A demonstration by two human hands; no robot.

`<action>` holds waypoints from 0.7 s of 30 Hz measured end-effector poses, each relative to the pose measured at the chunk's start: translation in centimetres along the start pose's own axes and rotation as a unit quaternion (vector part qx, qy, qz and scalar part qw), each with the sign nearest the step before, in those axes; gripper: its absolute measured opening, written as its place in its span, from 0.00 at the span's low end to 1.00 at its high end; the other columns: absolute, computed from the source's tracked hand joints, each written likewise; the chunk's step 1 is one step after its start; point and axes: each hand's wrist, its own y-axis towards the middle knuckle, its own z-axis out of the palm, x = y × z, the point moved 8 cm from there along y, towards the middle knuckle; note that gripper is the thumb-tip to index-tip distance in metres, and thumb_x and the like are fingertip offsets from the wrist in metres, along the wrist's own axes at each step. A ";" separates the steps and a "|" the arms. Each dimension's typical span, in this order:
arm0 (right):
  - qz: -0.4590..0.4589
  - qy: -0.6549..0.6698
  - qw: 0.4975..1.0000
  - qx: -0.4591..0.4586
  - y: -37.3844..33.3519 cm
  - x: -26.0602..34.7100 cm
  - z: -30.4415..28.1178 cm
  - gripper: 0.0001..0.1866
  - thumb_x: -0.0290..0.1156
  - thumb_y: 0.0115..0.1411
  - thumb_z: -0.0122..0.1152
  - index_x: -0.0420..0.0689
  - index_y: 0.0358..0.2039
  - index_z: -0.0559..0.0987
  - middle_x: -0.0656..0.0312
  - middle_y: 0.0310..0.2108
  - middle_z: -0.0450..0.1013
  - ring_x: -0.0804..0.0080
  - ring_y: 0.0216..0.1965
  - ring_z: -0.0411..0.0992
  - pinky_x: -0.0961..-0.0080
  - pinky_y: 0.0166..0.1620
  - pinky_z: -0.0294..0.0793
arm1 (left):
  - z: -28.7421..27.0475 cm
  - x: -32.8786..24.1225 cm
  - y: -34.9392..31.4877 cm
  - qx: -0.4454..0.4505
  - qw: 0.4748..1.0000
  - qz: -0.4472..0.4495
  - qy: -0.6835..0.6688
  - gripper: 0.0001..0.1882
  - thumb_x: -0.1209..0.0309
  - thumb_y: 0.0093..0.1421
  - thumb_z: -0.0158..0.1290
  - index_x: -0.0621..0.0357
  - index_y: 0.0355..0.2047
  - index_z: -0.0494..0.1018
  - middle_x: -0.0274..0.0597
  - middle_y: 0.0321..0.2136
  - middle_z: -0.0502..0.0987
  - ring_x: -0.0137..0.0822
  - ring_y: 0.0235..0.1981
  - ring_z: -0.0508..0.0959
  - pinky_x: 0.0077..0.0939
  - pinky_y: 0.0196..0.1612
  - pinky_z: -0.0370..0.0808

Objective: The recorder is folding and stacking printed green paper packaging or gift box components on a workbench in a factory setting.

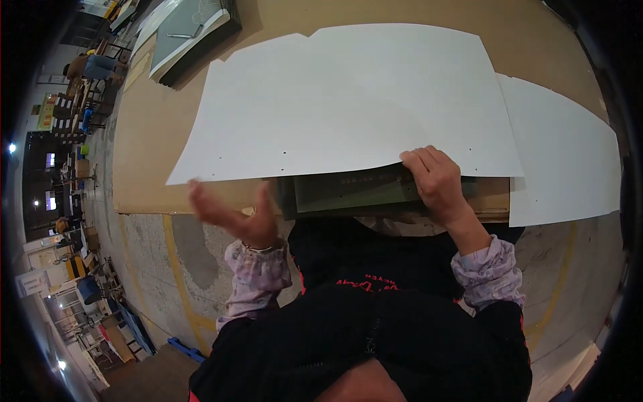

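Observation:
A large white sheet [355, 100], with notches in its far edge and a few small holes along its near edge, lies across the table. My right hand [435, 181] grips its near edge, fingers on top, and the edge bows up slightly there. Beneath that edge a dark green flat panel [355, 194] shows in part; the sheet hides the rest. My left hand [234, 214], blurred by motion, is just off the sheet's near left corner, thumb and fingers apart, holding nothing. A second white sheet [562, 147] lies at the right, partly under the first.
The table [154, 147] has a brown cardboard-like top. At its far left stands a stack of dark green sheets [194, 40] with a pen [184, 35] on it. Beyond the table, at the left, a person [94, 67] bends over in the workshop.

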 end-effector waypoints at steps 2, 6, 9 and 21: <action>-0.001 -0.001 1.000 0.000 -0.1 -0.6 0.2 0.09 0.25 0.49 0.58 0.41 0.34 0.75 0.62 0.28 0.71 0.66 0.31 0.71 0.72 0.32 0.72 | 4.5 -3.3 -0.9 0.310 0.944 0.109 0.027 0.27 0.67 0.53 0.62 0.53 0.54 0.71 0.43 0.48 0.72 0.42 0.56 0.68 0.52 0.64 0.54; 0.005 0.026 0.999 0.036 0.9 -1.7 1.8 0.04 0.28 0.54 0.59 0.44 0.29 0.73 0.63 0.25 0.71 0.65 0.27 0.71 0.71 0.26 0.70 | 9.2 -3.4 -4.1 0.454 0.878 0.131 -0.076 0.13 0.66 0.51 0.61 0.51 0.38 0.76 0.35 0.35 0.75 0.37 0.42 0.75 0.39 0.48 0.70; 0.032 0.046 0.996 0.076 1.4 -3.5 3.7 0.07 0.34 0.58 0.59 0.45 0.28 0.73 0.63 0.23 0.71 0.63 0.25 0.72 0.69 0.26 0.70 | 10.9 -2.3 -5.0 0.473 0.867 0.129 -0.086 0.07 0.67 0.53 0.59 0.52 0.30 0.73 0.32 0.28 0.75 0.35 0.33 0.77 0.32 0.33 0.73; 0.075 -0.023 0.996 0.046 1.8 -6.4 5.6 0.27 0.51 0.53 0.61 0.52 0.50 0.71 0.58 0.58 0.60 0.60 0.63 0.53 0.57 0.64 0.50 | 14.4 8.7 -7.4 0.577 0.816 0.034 0.001 0.20 0.51 0.59 0.53 0.56 0.26 0.69 0.45 0.22 0.74 0.48 0.28 0.75 0.42 0.32 0.70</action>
